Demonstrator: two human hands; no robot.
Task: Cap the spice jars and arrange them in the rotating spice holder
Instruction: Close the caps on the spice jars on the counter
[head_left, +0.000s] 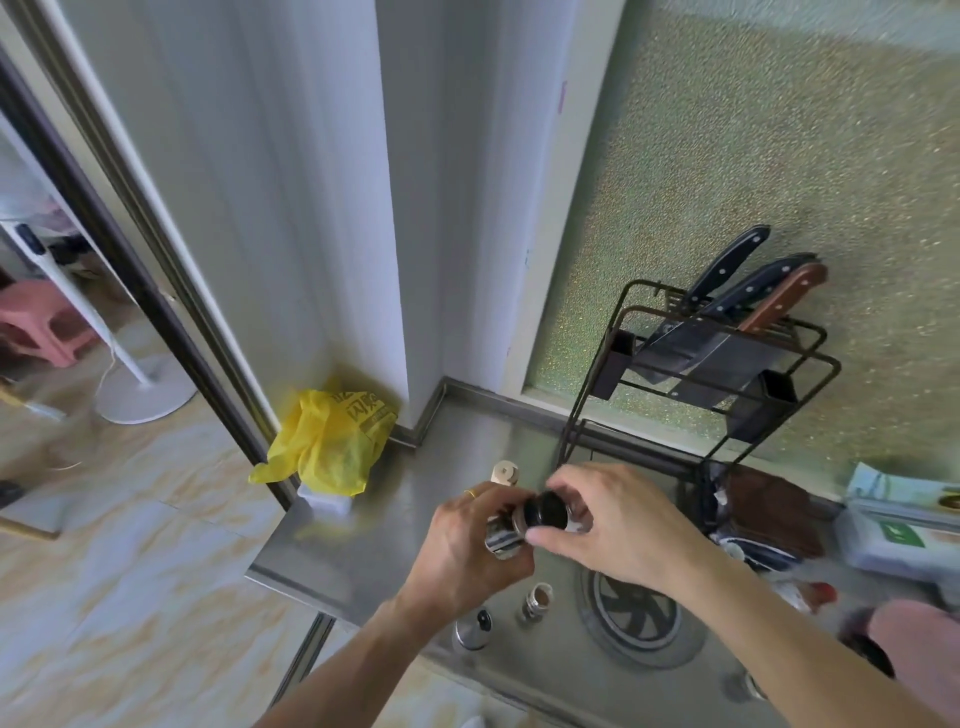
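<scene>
Spice jar (503, 538) in left hand (470, 551) — right hand (618, 525) pinching black cap (545, 510).

- The only view comes from the camera on my head, tipped forward and down over the steel counter (363, 545).
- It sits close above my work: my left hand (467, 551) and right hand (618, 525) fill the lower middle, forearms running in from the bottom edge.
- The wide lens bends the wall corner (395, 208) and also takes in the floor (130, 571) at left and the knife rack (722, 358) at right.
</scene>
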